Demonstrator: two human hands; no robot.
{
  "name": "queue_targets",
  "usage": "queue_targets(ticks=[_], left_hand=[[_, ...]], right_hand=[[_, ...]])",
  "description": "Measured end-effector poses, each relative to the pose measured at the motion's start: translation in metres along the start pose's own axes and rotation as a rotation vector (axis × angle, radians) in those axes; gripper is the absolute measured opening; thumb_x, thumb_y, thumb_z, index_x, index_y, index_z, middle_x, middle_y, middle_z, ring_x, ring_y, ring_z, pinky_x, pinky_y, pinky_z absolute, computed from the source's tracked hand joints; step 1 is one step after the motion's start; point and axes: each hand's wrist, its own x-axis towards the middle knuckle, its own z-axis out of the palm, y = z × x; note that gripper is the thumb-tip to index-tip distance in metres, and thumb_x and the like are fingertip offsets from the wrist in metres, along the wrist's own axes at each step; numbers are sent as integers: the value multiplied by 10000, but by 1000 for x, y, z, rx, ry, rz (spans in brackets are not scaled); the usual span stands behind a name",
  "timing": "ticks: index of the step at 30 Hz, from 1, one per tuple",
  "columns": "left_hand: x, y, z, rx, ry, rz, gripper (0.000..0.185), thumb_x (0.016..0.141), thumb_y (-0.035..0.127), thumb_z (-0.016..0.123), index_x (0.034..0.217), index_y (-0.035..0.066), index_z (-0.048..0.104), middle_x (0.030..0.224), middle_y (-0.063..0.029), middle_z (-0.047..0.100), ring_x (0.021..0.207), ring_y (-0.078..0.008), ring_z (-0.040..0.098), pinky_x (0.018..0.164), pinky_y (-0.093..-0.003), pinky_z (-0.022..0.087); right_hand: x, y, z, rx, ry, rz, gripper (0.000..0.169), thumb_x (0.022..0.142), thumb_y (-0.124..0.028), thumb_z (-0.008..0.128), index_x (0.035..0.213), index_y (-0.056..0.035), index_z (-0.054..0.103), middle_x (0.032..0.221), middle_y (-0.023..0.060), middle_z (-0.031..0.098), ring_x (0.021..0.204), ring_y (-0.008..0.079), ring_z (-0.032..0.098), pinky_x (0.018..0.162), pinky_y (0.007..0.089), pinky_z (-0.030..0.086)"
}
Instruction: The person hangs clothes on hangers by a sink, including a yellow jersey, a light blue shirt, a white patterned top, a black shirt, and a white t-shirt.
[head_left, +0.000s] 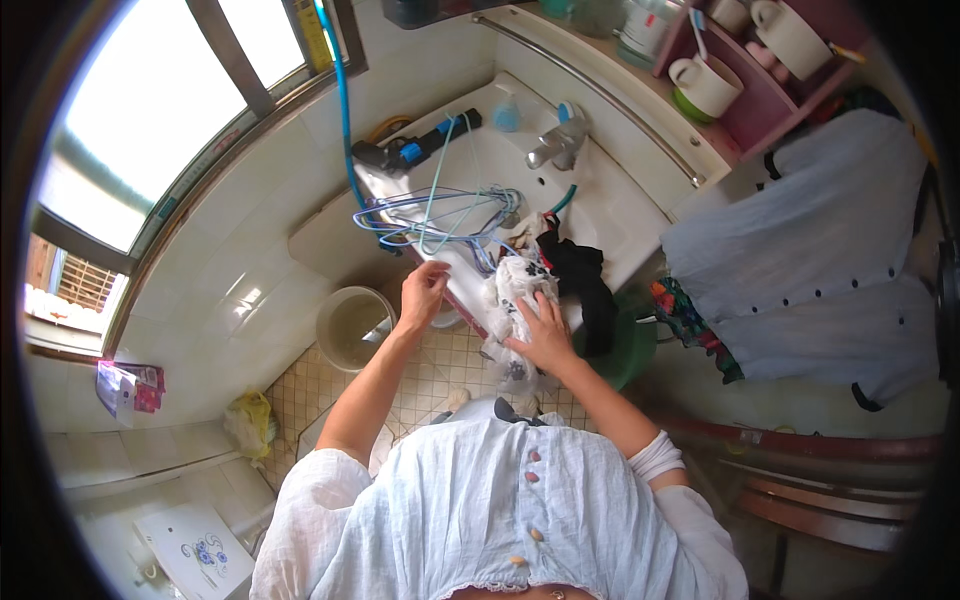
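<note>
My left hand (424, 294) is just outside the front edge of the white sink (616, 217), its fingers loosely bent and nothing visible in them. White cloth with a dark flower print (516, 285) drapes over the sink's edge and hangs down. On it lies my right hand (546, 326), fingers spread. Black cloth (585, 281) hangs over the rim to the right. Several blue and green clothes hangers (439, 210) are tangled across the sink's left side, close above my left hand. The cloths hide part of the basin.
Below the sink stand a pale bucket (327, 330) and a green tub (626, 352). A chrome faucet (559, 142), a soap bottle (507, 114) and a black tool-like object (420, 146) are at the back. A light-blue buttoned garment (795, 240) hangs at right, below a shelf with mugs (709, 84).
</note>
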Motion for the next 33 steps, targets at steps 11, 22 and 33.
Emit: queue_targets(ticks=[11, 22, 33], left_hand=[[124, 20, -8, 685, 31, -9, 450, 694, 101, 631, 1123, 15, 524, 927, -181, 608, 815, -348, 593, 720, -418, 469], [169, 4, -13, 95, -370, 69, 192, 832, 182, 498, 855, 21, 599, 680, -127, 579, 638, -204, 589, 668, -334, 499], [141, -18, -72, 999, -184, 259, 219, 707, 212, 604, 910, 166, 673, 1003, -79, 569, 1039, -253, 515, 826, -415, 410]], right_hand=[[3, -10, 1, 115, -16, 58, 647, 726, -309, 664, 1280, -85, 418, 1363, 237, 278, 1239, 399, 293, 1027, 413, 271], [-27, 1, -4, 249, 231, 117, 461, 722, -108, 618, 1159, -24, 496, 1251, 201, 414, 1127, 375, 426, 960, 394, 347], [-32, -10, 6, 283, 238, 116, 438, 734, -84, 600, 1155, -18, 498, 1240, 180, 432, 1134, 353, 428, 965, 378, 349]])
